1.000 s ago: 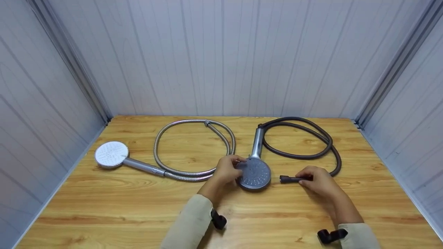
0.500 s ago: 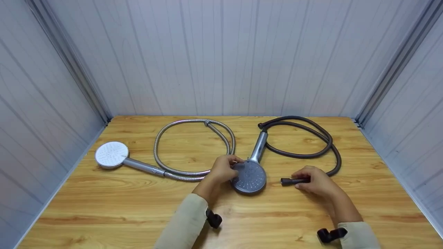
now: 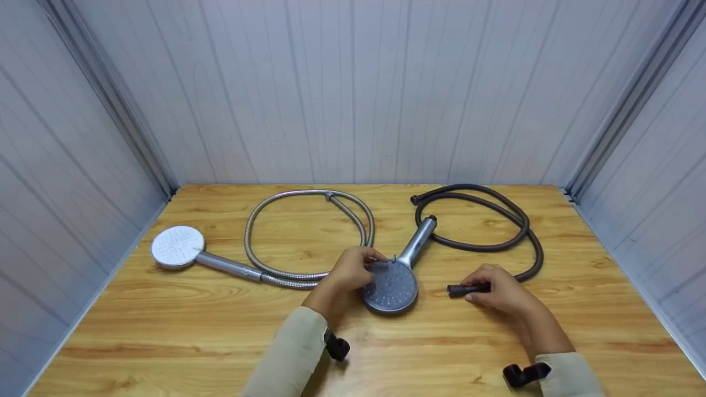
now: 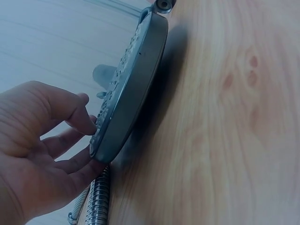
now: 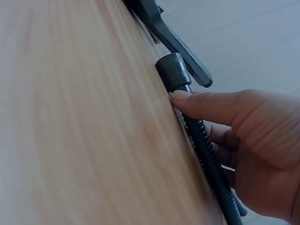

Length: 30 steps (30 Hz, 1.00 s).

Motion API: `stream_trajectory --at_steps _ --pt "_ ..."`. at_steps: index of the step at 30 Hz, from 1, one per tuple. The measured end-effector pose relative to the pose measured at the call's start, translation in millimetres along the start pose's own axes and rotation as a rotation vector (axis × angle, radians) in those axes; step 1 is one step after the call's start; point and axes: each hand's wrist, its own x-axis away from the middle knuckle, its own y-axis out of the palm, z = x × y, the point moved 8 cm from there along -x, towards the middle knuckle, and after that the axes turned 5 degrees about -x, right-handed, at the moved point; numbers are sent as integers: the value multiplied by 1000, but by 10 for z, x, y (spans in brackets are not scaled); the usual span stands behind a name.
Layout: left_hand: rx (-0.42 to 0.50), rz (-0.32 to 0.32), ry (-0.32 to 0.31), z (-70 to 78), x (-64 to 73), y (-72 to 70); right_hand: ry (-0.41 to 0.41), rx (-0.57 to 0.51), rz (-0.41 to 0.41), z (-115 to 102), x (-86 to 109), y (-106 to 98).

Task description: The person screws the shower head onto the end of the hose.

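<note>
My left hand [image 3: 352, 270] pinches the left rim of a grey shower head [image 3: 390, 289], thumb on the nozzle face and fingers under the edge, as the left wrist view shows. The head's handle [image 3: 417, 241] points away to the upper right, its dark threaded end beside the black hose loop. My right hand [image 3: 499, 289] holds the black shower hose [image 3: 538, 248] just behind its end connector [image 5: 173, 70], between thumb and fingers. That connector faces left toward the shower head, with a gap between them. The hose's other end [image 3: 415, 199] lies at the back.
To the left lies a second shower head [image 3: 177, 246] with a white face, joined to a coiled silver metal hose [image 3: 248, 231]. Part of that hose passes behind my left hand. White panel walls [image 3: 353, 94] stand along the back and both sides of the wooden table [image 3: 193, 342].
The grey shower head has shifted left and toward me with my left hand, its handle swinging right, away from the hose's far end. My right hand and the hose end have barely moved.
</note>
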Motion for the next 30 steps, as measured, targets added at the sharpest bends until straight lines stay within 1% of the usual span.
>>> stream_trajectory --at_steps 4,12,15,21,26,30 --pt "-31 -5 24 18 1 -12 -9 -4 1 -7 -1 9" --pt "-36 9 48 53 -2 -25 -11 -17 7 -17 -3 17" --pt "-37 13 36 54 0 -28 0 -16 8 -12 -4 19" --pt "-44 17 33 69 -13 -36 29 -30 16 -8 -5 13" --pt "-41 31 3 86 -27 -61 46 -62 16 -12 3 1" --pt "-46 49 22 153 -40 -80 28 -95 12 -13 15 -10"
